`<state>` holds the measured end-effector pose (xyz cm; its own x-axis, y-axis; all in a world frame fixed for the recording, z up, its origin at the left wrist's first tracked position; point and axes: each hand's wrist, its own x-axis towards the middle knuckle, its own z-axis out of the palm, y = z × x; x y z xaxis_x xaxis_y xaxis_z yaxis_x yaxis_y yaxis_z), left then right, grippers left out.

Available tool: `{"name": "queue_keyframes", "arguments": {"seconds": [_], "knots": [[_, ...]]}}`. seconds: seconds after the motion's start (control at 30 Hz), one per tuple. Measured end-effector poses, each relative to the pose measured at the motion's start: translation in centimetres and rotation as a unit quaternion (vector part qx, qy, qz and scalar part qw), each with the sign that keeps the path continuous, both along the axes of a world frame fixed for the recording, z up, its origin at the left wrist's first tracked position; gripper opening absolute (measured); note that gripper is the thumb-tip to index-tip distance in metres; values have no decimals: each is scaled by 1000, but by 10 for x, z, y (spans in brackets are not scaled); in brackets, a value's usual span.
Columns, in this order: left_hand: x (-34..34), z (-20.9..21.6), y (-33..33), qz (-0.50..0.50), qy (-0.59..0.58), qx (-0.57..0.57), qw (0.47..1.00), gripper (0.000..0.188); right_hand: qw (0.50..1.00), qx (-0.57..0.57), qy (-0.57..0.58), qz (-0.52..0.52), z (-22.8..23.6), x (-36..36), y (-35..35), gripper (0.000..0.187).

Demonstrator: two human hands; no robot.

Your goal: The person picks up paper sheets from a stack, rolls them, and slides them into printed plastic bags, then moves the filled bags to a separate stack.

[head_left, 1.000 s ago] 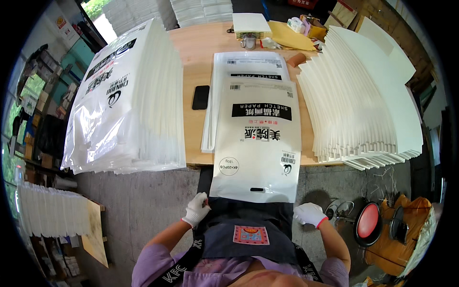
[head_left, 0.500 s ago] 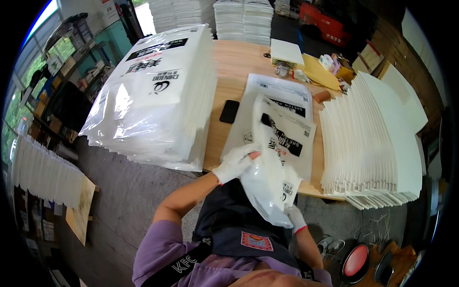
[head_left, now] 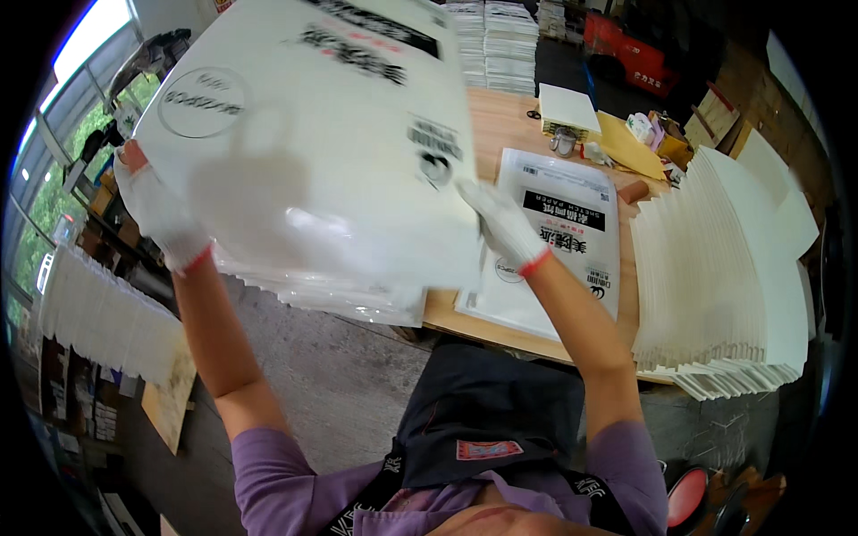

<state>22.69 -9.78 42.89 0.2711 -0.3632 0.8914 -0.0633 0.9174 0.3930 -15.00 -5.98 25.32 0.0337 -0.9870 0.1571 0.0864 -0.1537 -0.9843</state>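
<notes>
A large white pack of paper in a printed clear plastic bag (head_left: pixel 313 170) is raised over the stack at the left of the table. My left hand (head_left: pixel 165 210), in a white knit glove with a red cuff, grips its left edge. Its right edge is in my right hand (head_left: pixel 505 223), gloved the same way, with the fingers partly hidden behind the pack. Underneath, the stack of similar bagged packs (head_left: pixel 349 302) shows only its front edge. To the right of my right hand, flat printed plastic bags (head_left: pixel 567 210) lie on the wooden table (head_left: pixel 500 116).
Fanned white paper stacks (head_left: pixel 715 277) stand along the table's right side. Toward the back are a white pad (head_left: pixel 567 112), a glass mug (head_left: pixel 563 141) and a yellow envelope (head_left: pixel 626 143). More paper sits on a pallet (head_left: pixel 170 402) at the left. A red forklift (head_left: pixel 630 58) stands behind.
Both hands have moved from the plastic bag at the table's front to the large pack, now lifted at the left. The right hand crossed over the table. The phone is now hidden.
</notes>
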Motion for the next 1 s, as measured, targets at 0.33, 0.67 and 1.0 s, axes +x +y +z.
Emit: {"name": "queue_keyframes", "arguments": {"seconds": [0.33,0.67,1.0], "knots": [[165,-244,-73,130,36,274,952,28,988,105,32,113,54,55,-38,56],[-22,-538,66,-13,-28,619,785,25,965,153,212,-5,-13,-93,138,35],[-268,-383,156,-351,-416,344,765,12,464,27,737,-491,87,-251,385,39]]}}
